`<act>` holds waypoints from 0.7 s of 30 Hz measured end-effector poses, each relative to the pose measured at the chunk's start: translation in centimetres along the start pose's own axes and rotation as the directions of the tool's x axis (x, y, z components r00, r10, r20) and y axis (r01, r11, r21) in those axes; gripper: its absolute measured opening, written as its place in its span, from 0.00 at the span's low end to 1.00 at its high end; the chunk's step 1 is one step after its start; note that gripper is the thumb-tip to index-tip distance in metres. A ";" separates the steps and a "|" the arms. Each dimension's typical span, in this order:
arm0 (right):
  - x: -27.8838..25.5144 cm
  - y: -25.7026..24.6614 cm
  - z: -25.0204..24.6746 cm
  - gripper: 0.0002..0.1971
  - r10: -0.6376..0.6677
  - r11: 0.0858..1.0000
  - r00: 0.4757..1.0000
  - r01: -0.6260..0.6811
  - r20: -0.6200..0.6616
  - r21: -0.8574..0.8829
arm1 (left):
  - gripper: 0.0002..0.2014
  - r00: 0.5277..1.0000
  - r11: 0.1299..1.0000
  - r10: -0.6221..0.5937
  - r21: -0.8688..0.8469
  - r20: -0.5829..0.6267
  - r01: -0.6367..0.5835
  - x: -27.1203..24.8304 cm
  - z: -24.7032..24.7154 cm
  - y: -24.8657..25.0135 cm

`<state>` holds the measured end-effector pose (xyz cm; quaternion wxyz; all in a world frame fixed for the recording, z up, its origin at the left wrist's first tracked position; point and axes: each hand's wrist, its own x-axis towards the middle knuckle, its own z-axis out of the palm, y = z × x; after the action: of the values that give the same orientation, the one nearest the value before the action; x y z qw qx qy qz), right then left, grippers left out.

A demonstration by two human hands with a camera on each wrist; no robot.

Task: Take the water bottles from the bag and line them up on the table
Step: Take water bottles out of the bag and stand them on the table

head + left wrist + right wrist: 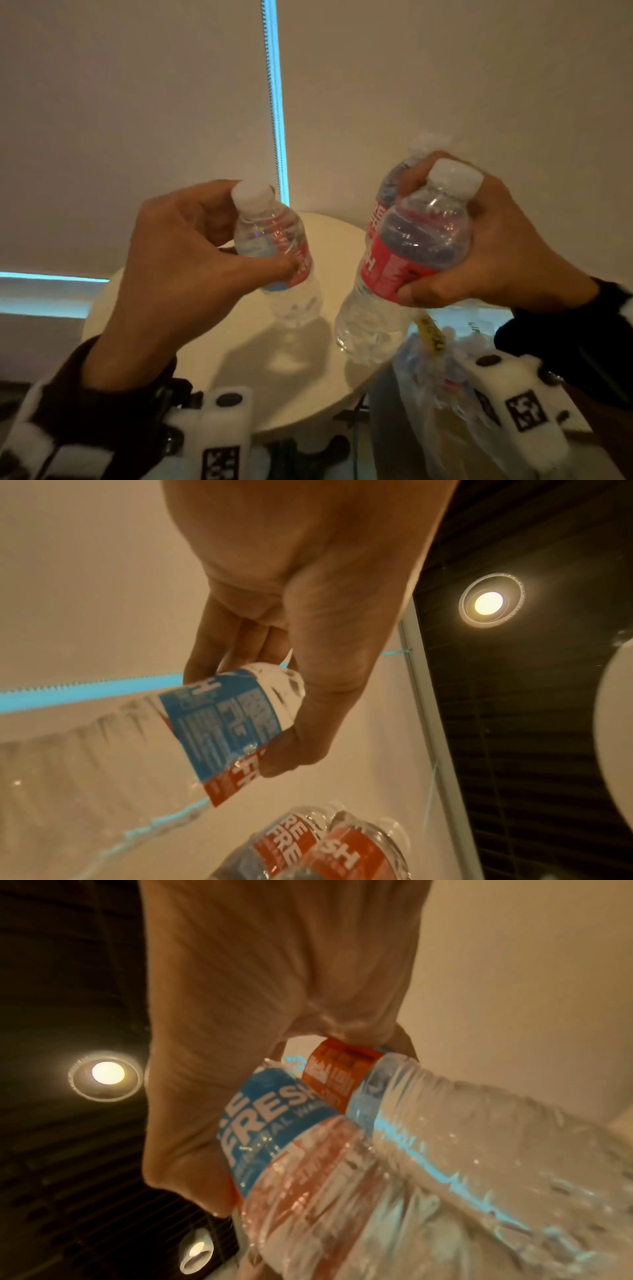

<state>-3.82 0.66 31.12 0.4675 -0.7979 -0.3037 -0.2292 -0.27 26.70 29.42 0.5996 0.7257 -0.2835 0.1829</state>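
The left hand (pixel 178 253) gripped one clear, ribbed plastic bottle (pixel 274 253) with a white cap and red-and-blue label, fingers curled round its shoulder, above the round cream table (pixel 239 359); the right hand (pixel 507 253) clutched two such bottles (pixel 404 260) together over the table's right edge; a crinkled clear bag (pixel 431 394) stood beside that edge.

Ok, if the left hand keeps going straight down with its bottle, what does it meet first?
Most likely the round white table: the bottle in the left hand hangs right above its top, though depth is unclear.
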 end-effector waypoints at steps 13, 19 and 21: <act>10.0 3.2 16.7 0.36 0.072 0.997 0.943 -0.081 0.324 0.016 | 0.23 0.943 0.916 -0.248 0.264 -0.224 0.303 2.2 -13.1 -7.2; 12.5 4.5 21.0 0.35 0.096 0.995 0.916 -0.099 0.391 -0.013 | 0.23 0.934 0.901 -0.263 0.284 -0.240 0.327 3.2 -15.6 -9.3; 13.1 4.8 21.7 0.36 0.113 0.993 0.914 -0.120 0.388 -0.007 | 0.24 0.934 0.899 -0.267 0.288 -0.236 0.330 3.6 -16.0 -9.8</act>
<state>10.67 21.63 26.78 0.4176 -0.8402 -0.3440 -0.0358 9.90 42.82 27.49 0.5179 0.8280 -0.0760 0.2010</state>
